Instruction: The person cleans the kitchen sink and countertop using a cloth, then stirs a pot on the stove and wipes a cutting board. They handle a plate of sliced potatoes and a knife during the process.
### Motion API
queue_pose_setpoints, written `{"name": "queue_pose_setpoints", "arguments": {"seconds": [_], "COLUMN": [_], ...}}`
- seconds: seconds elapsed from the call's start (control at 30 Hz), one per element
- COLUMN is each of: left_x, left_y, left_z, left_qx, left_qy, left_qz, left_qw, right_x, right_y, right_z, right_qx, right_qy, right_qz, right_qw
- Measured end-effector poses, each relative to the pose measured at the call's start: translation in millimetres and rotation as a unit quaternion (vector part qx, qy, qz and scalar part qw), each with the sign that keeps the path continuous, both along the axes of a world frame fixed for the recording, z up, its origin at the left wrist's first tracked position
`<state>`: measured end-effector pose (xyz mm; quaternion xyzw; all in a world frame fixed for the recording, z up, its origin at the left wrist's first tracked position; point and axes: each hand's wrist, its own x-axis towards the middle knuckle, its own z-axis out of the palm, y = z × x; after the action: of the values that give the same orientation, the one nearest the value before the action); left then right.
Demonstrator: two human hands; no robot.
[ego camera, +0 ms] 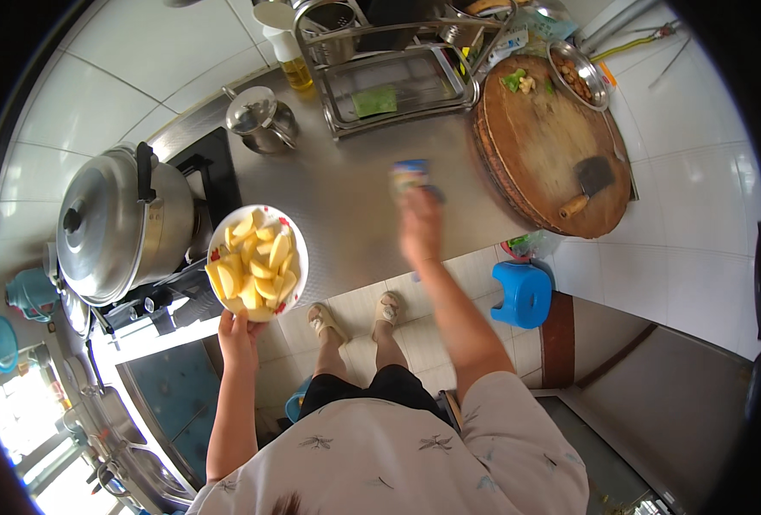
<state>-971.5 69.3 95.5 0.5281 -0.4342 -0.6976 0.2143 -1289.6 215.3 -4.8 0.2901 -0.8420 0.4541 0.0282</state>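
My left hand (239, 335) grips the near edge of a white plate (301, 257) with red patterns on its rim. Thick yellow wedges, apparently peeled potato (264, 269), are heaped on it. The plate is beside the gas stove, at the left end of the steel countertop (348, 206). Over the middle of the counter, my right hand (421, 222) holds a small blue-and-multicoloured packet (410, 171). Hand and packet are both motion-blurred, so I cannot tell what the packet is.
A lidded steel pot (107, 225) sits on the stove (216, 167). Behind the counter are a steel canister (261, 122), an oil bottle (293, 64) and a metal rack (400, 77). A round wooden chopping block (535, 148) bears a cleaver (593, 177) and a steel bowl (580, 74). A blue stool (523, 296) stands below.
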Motion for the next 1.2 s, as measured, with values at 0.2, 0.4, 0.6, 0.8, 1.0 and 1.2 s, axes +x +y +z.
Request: {"name": "queue_pose_setpoints", "arguments": {"seconds": [0.2,0.4,0.6,0.8,1.0,1.2], "left_x": [-51,-76,-90,-103,-115,-113], "left_y": [-15,-22,-25,-40,-37,-28], "left_z": [1,-28,-49,-97,-112,-81], "left_qx": [-0.015,-0.009,0.062,0.074,0.116,0.047], "left_qy": [0.050,0.074,0.032,0.045,0.084,-0.042], "left_qz": [0.004,-0.018,-0.014,-0.051,-0.063,-0.059], "left_qw": [0.999,0.997,0.997,0.995,0.988,0.996], "right_x": [131,176,134,64,83,97], "right_y": [-66,-71,18,156,296,350], "right_z": [-2,-30,-35,15,82,93], "right_qx": [0.009,-0.085,-0.110,-0.092,-0.421,-0.642], "right_qy": [0.121,0.070,0.027,-0.538,-0.573,-0.462], "right_qz": [0.267,0.438,0.405,0.076,-0.246,-0.223], "right_qw": [0.956,0.892,0.907,0.835,0.658,0.569]}}
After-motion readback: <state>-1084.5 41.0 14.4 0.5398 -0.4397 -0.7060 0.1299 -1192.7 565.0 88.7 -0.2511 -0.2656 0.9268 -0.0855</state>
